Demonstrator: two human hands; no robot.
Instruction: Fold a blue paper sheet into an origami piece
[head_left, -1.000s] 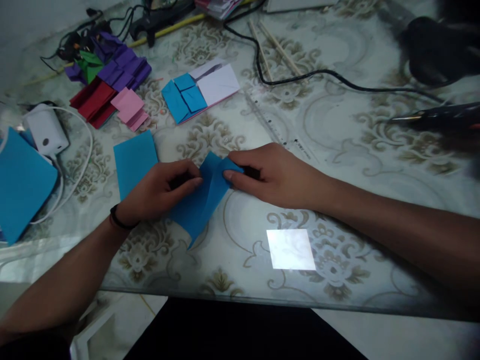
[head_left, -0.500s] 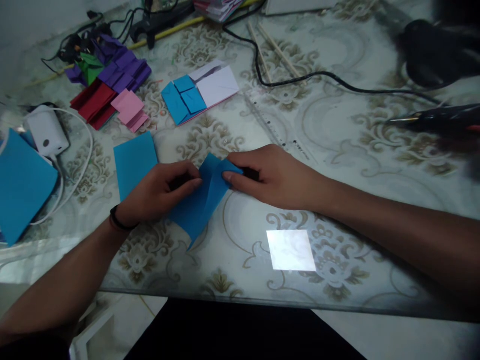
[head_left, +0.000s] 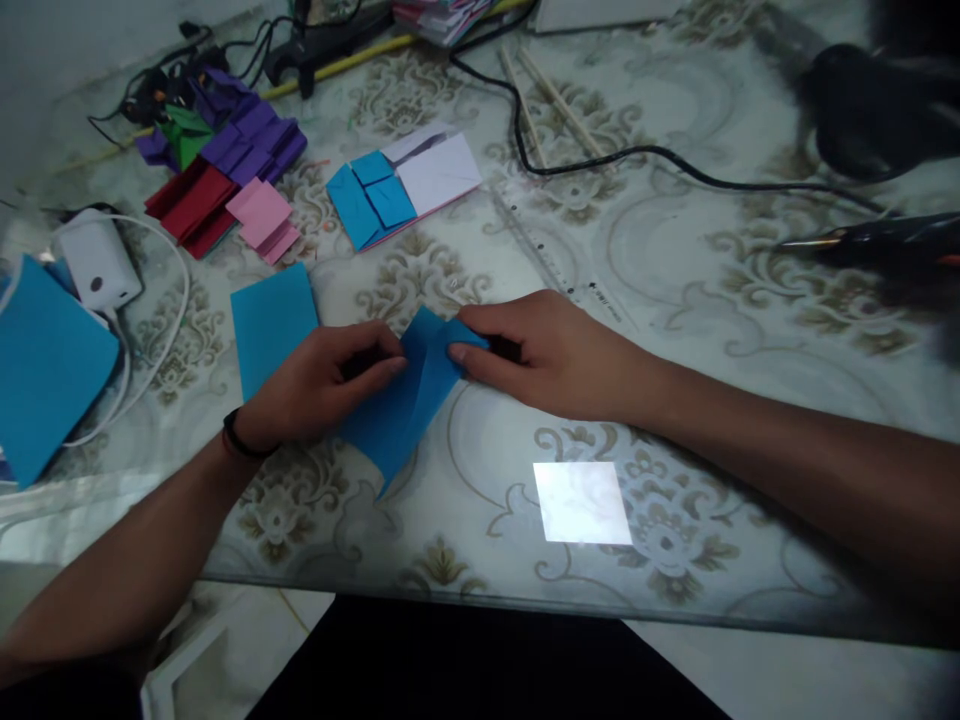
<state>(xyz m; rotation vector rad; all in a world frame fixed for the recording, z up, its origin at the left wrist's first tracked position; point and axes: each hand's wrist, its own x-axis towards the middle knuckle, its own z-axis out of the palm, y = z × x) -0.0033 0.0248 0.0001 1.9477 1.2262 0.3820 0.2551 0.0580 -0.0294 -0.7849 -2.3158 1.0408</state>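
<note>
A sheet of blue paper, partly folded with a crease down its length, lies tilted between my hands over the table. My left hand pinches its left side between thumb and fingers. At the upper right corner, my right hand grips the paper with thumb and index finger, the corner bent over. A second blue paper piece lies flat just behind my left hand, which covers its lower part. Larger blue paper rests at the far left.
Folded purple paper, red paper and pink paper sit at the back left. Near them are a blue and white folded piece, a white charger, a clear ruler, wooden sticks and a black glue gun.
Both hands keep the same hold on the blue paper. The whole view has shifted very slightly; nothing else has visibly moved.
</note>
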